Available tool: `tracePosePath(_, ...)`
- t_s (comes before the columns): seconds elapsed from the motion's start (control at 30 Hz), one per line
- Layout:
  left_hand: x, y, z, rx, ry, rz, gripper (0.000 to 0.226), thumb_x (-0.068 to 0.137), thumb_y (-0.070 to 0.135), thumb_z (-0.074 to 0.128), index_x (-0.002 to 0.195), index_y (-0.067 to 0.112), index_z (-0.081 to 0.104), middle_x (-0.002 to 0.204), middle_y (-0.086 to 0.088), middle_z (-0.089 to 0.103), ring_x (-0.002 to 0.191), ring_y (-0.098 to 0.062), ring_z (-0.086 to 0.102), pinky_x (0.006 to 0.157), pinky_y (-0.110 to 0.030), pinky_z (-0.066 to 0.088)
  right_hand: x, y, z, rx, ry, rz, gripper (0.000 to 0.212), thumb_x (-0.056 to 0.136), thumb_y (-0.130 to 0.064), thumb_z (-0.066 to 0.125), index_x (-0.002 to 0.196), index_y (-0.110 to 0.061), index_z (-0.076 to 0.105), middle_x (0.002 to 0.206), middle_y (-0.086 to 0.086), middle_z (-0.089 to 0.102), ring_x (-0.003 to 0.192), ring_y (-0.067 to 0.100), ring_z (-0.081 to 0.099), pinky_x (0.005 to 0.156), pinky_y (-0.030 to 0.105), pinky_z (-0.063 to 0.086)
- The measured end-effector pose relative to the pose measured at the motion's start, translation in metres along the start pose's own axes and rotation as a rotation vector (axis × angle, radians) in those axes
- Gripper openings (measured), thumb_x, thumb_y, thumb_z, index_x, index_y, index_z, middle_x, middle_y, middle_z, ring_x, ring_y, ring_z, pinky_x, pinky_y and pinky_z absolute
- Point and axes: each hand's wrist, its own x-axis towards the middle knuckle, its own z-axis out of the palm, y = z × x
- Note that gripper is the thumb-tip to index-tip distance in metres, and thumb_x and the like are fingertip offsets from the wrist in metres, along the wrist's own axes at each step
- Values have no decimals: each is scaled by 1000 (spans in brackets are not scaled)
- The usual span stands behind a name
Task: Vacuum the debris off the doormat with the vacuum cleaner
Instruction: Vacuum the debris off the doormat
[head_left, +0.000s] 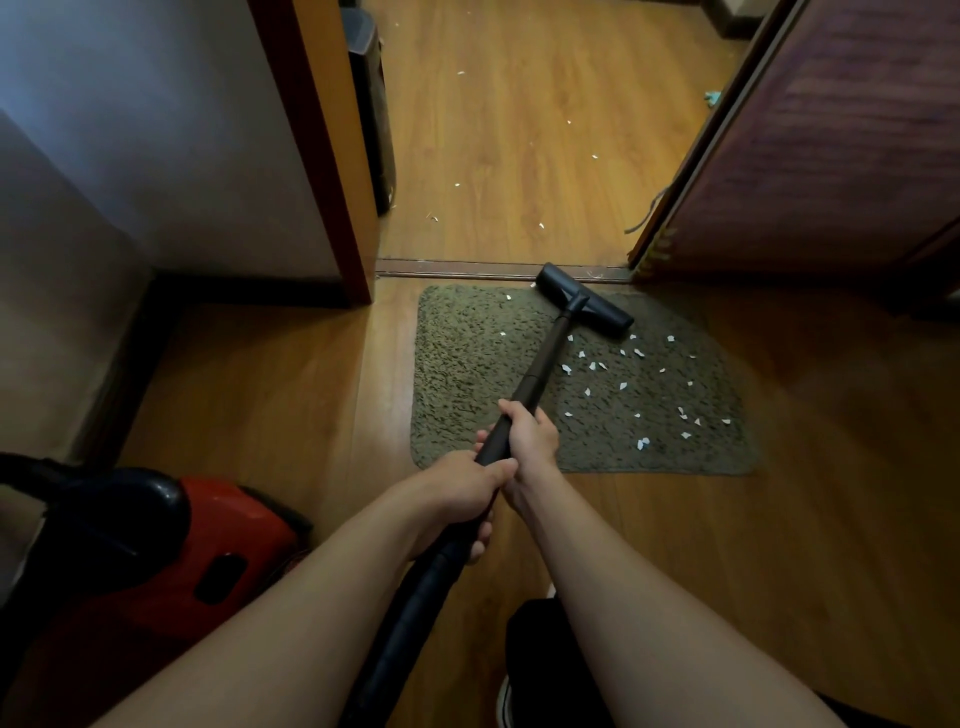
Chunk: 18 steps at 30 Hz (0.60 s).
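The left hand (465, 491) and right hand (531, 441) curl around the tube (546, 358). The nozzle (584, 305) may drag the doormat (467, 364), scattering paper scraps (623, 386) onto the floor (260, 395).

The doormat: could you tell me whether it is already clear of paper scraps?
No, many white paper scraps lie on the right half of the doormat, below the floor head.
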Motion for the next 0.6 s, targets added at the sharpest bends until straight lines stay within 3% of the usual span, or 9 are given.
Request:
tracePosePath(0.27,-37,-39,-25,-33,60,-31,19,103,38,46,116,25,46,66,-4,49,42,-11,47,41,-22,45,-42,34,20,-65,-84,34,8,98,-6,62,99,-6,54,65,15,54,33,19,58,35,26,49)
tracePosePath(0.6,-99,-99,-36,-24,160,-28,24,104,37,45,120,20,47,62,-7,50,36,-13,49,39,-23,44,-121,73,21,-146,-217,123,14,101,-11,61,115,-10,57,76,17,64,45,21,65,43,30,54)
